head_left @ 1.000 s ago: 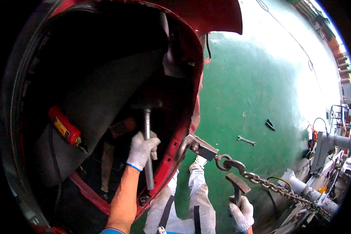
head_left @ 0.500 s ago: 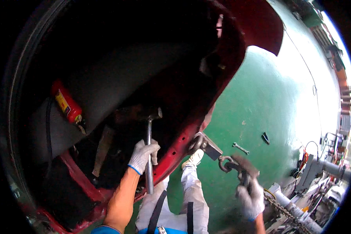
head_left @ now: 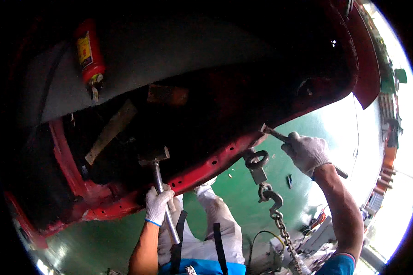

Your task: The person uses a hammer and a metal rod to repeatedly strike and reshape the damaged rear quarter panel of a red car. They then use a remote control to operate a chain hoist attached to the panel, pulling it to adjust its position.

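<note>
My left hand (head_left: 158, 201), in a white knit glove, is closed around the metal shaft of a hammer (head_left: 158, 178). Its head is up, just inside the dark opening of the red car body. Also gloved, my right hand (head_left: 309, 154) grips a long metal bar (head_left: 277, 134) with a flattened, chisel-like end. That end is at the outer edge of the red sill (head_left: 199, 170); whether it touches cannot be made out. Between my hands, a pulling clamp (head_left: 258, 175) with a thick ring hangs at the sill, linked to a hook (head_left: 276, 200) and chain (head_left: 285, 236).
Inside the car lie a red fire extinguisher (head_left: 88, 52), a flat strip (head_left: 111, 133) and a brownish block (head_left: 167, 94). Pliers (head_left: 289, 181) rest on the green floor (head_left: 225, 181). Grey equipment (head_left: 323, 238) stands at lower right. My legs are close under the sill.
My right hand has risen from beside the hook to the sill's edge with the bar. The view has turned and shifted. My left hand still holds the hammer, now lower in view.
</note>
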`<state>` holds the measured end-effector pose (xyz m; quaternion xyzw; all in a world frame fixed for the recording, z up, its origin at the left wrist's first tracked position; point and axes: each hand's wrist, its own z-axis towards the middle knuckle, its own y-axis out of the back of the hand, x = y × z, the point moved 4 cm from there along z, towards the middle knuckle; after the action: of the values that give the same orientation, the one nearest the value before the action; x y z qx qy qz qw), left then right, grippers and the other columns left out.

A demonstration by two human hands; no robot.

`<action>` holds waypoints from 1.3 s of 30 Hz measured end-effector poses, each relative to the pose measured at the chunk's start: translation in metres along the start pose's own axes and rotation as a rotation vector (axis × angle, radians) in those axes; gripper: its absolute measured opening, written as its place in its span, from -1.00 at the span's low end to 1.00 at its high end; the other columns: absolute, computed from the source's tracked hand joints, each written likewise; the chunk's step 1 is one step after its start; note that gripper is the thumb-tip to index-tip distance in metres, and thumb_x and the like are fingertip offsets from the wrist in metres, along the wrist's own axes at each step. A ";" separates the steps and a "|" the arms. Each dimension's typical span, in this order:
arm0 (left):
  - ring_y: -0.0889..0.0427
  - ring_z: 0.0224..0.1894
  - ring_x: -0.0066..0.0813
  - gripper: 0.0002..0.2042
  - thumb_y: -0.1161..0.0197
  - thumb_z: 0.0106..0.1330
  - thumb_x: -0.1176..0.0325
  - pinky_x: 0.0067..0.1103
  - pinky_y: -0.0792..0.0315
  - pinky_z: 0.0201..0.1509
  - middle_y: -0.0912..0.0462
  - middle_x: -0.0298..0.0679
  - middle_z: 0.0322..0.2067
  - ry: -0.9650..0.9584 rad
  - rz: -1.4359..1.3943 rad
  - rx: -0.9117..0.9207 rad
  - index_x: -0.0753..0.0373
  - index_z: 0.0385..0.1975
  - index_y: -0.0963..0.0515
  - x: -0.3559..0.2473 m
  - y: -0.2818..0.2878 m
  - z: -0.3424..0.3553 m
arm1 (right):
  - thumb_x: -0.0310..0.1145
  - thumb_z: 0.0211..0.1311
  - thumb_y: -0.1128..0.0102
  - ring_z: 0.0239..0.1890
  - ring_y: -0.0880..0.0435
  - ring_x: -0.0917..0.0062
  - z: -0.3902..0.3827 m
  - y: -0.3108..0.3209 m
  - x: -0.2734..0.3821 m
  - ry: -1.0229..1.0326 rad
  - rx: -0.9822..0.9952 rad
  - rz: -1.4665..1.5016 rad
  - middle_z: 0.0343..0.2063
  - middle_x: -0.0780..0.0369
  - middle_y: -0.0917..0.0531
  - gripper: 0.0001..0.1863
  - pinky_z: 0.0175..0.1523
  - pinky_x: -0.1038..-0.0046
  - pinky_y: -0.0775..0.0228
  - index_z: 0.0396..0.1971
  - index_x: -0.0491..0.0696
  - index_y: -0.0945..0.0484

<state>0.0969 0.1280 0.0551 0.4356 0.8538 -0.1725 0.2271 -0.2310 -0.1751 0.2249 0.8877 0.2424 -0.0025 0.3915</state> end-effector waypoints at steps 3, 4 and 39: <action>-0.50 -0.78 -0.43 -0.78 -0.35 0.19 0.44 -0.53 -0.38 -0.70 -0.55 -0.23 -0.66 -0.024 -0.042 -0.005 0.29 -0.24 -0.47 0.006 -0.001 0.001 | 0.02 0.46 -0.08 -0.41 -0.73 0.12 0.002 -0.008 0.004 0.103 0.000 -0.135 -0.48 0.11 -0.70 -0.61 -0.33 0.08 -0.52 -0.21 -0.05 -0.51; -0.51 -0.78 -0.43 -0.78 -0.35 0.19 0.44 -0.53 -0.38 -0.70 -0.55 -0.23 -0.66 -0.016 -0.046 0.001 0.29 -0.24 -0.47 0.005 -0.001 0.001 | 0.03 0.47 -0.06 -0.41 -0.74 0.12 0.003 -0.006 0.006 0.107 -0.005 -0.166 -0.47 0.11 -0.71 -0.60 -0.34 0.09 -0.53 -0.21 -0.07 -0.51; -0.48 -0.77 -0.39 -0.85 -0.32 0.21 0.42 -0.49 -0.43 -0.69 -0.52 -0.23 -0.69 0.097 -0.124 -0.006 0.32 -0.31 -0.53 0.004 0.013 0.004 | -0.07 0.44 -0.10 -0.35 -0.75 0.06 -0.003 0.023 0.019 0.035 -0.003 -0.021 -0.48 0.05 -0.71 -0.65 -0.26 0.03 -0.55 -0.13 -0.09 -0.52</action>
<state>0.1070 0.1357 0.0483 0.3889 0.8897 -0.1623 0.1755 -0.2044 -0.1779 0.2394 0.8844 0.2585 0.0091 0.3885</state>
